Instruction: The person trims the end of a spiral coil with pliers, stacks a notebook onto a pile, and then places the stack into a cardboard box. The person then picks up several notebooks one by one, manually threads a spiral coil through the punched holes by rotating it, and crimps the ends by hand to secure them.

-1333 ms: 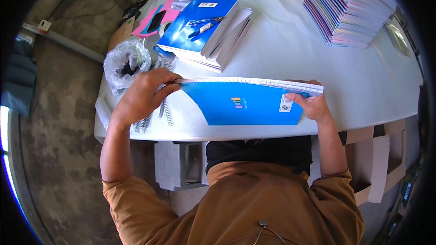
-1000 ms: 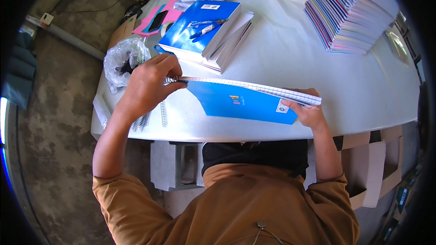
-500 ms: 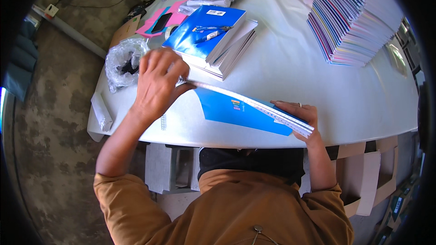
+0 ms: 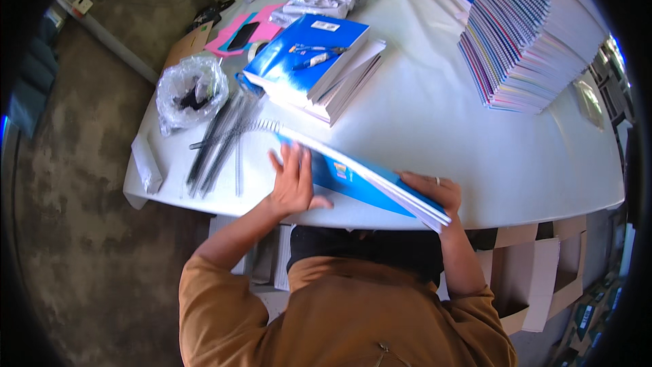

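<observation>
Around the white-covered table (image 4: 421, 88), beyond the left edge, stained grey-brown concrete (image 4: 81, 197), apparently floor, with a pale conduit (image 4: 112, 41) and small white box (image 4: 83, 5) toward the far end. Farther left, dark blue-green cloth (image 4: 28, 88) and a thin bright strip of light (image 4: 5, 126). Under the near edge, a grey stool-like block (image 4: 282, 261); past the right edge, dark frames (image 4: 615, 92) and bright glare (image 4: 617, 51).

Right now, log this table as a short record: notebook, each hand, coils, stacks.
Blue notebook: slanted, right end nearer the person
Right hand: grips the notebook near its right end
Left hand: open, fingers spread, by the notebook's left part; contact unclear
Wire coil: juts from the notebook's left end
Loose coils: clustered on the white table, left of the notebook
Blue-topped stack: small tools on top
Tall stack: spiral-bound, toward the right
</observation>
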`<action>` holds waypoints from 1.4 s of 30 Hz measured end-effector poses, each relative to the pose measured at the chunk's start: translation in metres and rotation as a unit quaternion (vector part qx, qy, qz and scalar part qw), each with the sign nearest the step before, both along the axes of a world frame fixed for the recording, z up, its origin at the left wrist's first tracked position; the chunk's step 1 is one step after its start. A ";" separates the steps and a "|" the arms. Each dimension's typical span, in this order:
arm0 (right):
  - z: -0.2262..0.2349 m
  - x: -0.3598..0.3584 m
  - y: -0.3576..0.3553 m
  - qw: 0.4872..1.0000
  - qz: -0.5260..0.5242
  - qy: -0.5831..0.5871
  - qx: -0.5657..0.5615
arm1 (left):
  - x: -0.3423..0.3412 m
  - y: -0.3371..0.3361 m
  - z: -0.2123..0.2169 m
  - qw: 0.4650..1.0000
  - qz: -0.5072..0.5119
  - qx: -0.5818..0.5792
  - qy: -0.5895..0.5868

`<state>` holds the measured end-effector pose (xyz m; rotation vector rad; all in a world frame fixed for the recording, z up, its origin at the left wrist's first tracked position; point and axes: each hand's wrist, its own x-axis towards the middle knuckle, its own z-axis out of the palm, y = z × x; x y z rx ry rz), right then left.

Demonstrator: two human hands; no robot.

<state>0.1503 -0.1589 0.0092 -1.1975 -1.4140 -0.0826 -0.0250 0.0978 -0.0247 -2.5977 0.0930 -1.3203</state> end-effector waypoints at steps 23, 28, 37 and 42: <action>-0.012 0.031 -0.021 0.976 -0.046 0.209 -0.035 | -0.003 0.030 0.137 0.827 -0.126 -0.506 0.211; -0.011 0.028 -0.021 0.966 -0.042 0.254 -0.037 | -0.007 0.051 0.148 0.738 -0.109 -0.579 0.329; 0.002 0.030 -0.019 0.996 -0.043 0.043 -0.070 | 0.010 0.022 0.174 0.909 -0.023 -0.176 0.377; -0.004 0.027 -0.022 0.994 -0.029 0.078 -0.068 | 0.023 -0.006 0.171 0.981 0.023 -0.055 0.185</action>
